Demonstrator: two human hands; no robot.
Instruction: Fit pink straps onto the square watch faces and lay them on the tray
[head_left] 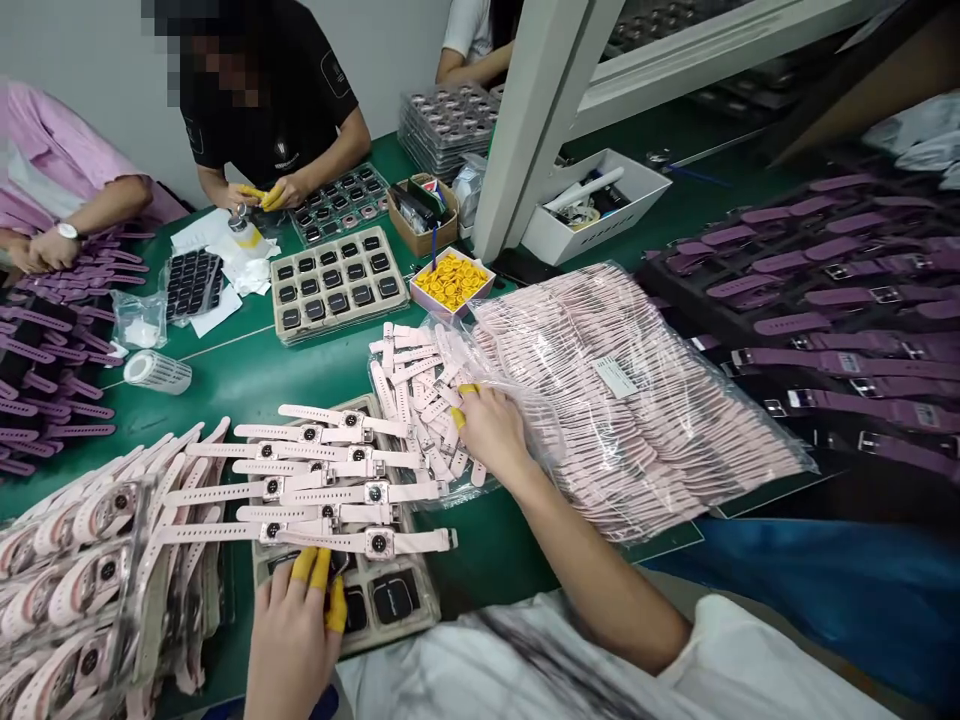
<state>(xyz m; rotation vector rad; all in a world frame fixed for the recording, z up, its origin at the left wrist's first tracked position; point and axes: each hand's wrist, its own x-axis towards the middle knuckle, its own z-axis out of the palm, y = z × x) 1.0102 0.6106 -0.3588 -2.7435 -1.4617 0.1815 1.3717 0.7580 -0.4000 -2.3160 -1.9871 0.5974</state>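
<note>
Yellow finger covers are on both hands. My left hand [300,610] is at the front part of a beige tray [427,600], its fingers bent over a compartment beside black square watch pieces [394,598]; what they hold, if anything, is hidden. Pink-strapped watches [379,543] lie in rows across the tray, just beyond that hand. My right hand [487,425] reaches over a pile of loose pale pink straps [412,375], thumb and index finger spread, at the edge of a plastic bag. Beside it lies a large bag of pink straps [577,400].
Stacked trays of pink watches [82,590] stand at the left. Further back are a tray of black watch faces [341,280], a box of yellow finger covers [452,282], a white bin [600,205] and a post [525,130]. Purple straps [847,270] lie right. Other people sit opposite.
</note>
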